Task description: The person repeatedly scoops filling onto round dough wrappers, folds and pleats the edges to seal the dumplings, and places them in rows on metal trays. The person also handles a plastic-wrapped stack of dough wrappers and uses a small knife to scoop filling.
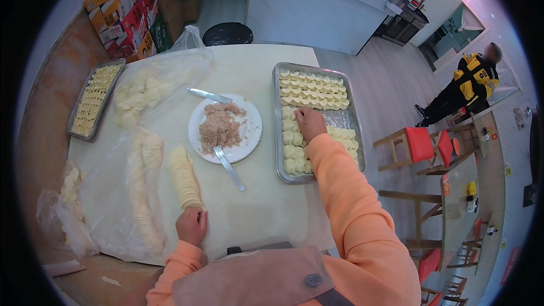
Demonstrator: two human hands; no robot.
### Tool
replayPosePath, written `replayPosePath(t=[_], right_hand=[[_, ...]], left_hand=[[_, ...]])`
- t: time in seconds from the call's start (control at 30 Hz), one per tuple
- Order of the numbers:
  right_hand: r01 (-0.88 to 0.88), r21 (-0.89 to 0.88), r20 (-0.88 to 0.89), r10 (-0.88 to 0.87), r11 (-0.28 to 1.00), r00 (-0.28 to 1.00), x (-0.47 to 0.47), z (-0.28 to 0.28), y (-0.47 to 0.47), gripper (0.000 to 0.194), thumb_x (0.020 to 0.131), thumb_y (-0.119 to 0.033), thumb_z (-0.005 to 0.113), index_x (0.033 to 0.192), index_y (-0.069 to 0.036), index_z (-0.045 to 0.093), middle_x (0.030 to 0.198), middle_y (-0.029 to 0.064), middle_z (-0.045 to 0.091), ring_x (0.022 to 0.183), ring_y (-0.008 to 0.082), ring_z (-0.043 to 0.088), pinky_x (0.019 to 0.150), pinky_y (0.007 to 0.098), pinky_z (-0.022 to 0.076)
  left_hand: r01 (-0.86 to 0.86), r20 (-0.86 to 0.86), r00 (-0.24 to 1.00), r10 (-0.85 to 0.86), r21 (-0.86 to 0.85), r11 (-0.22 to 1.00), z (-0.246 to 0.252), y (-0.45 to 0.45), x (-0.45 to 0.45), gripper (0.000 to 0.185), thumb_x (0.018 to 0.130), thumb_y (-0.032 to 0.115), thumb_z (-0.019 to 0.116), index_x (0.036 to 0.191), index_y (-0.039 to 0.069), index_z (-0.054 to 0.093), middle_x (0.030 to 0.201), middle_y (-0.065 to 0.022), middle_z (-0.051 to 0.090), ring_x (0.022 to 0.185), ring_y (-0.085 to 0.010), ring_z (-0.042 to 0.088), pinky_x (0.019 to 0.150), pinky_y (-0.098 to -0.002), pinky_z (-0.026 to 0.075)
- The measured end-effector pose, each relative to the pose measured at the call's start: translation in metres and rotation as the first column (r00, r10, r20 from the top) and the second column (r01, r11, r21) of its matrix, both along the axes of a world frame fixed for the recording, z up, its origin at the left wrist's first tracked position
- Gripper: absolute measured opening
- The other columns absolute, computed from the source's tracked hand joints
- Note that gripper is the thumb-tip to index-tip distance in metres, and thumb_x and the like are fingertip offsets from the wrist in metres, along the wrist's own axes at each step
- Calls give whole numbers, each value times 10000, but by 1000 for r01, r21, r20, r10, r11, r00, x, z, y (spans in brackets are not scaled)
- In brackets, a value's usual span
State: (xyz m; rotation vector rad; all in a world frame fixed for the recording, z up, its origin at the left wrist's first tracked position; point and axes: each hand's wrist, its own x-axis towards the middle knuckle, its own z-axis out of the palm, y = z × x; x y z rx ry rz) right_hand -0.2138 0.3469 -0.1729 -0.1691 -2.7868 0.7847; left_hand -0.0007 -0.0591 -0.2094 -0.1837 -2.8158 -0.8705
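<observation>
My left hand (191, 226) is curled at the near end of a long stack of pale dough wrappers (185, 177), touching it; whether a wrapper is pinched there is hard to see. My right hand (311, 123) reaches over a metal tray (276, 136), fingers bent down among folded dumplings (294, 151); what lies under the fingertips is hidden. Wavy rows of dumplings (313, 90) fill the tray's far part. Between my hands, a white plate (253, 136) carries minced filling (219, 126). One metal spreader (231, 171) rests on its near rim, another (209, 94) on its far rim.
Clear plastic bags (108, 195) of wrappers and dough cover the table's left side. Beyond them stands a second dumpling tray (97, 101). Stacked cartons (123, 17) and a black stool (227, 34) are behind the table. A person (463, 80) stands right, near red chairs (418, 143).
</observation>
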Motion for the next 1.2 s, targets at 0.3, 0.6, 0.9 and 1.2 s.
replayPosePath(t=[0.3,0.6,0.9,1.2], right_hand=[[-8,-95,57,13,995,998,-14,24,0,344,923,-349,576,936,-25,689,878,181,687,860,371,648,789,443,509],[-172,-39,231,176,984,957,-31,14,-15,310,913,-303,560,949,-26,695,876,206,677,844,387,641,779,461,498],[-250,27,107,246,968,963,-21,27,-17,266,896,-252,572,930,-17,692,930,213,673,901,385,628,803,458,494],[-617,73,169,600,784,782,102,23,-151,320,864,-194,619,1146,-46,590,981,214,610,836,391,608,773,467,497]], left_hand=[[-5,-71,997,5,1,1000,-17,-13,11,136,923,184,554,872,59,536,861,-141,555,834,-318,559,738,-389,465],[-445,475,844,248,879,-169,3,-29,12,193,1045,205,394,1005,64,519,1054,-86,600,949,-209,595,843,-360,509],[-497,332,864,-379,687,-531,14,-14,0,246,1021,206,476,1156,13,545,1056,-83,649,964,-185,643,855,-364,552],[-513,372,852,-369,734,-445,34,13,-27,406,1046,281,402,1276,-46,470,1208,-192,586,1150,-294,574,958,-409,497]])
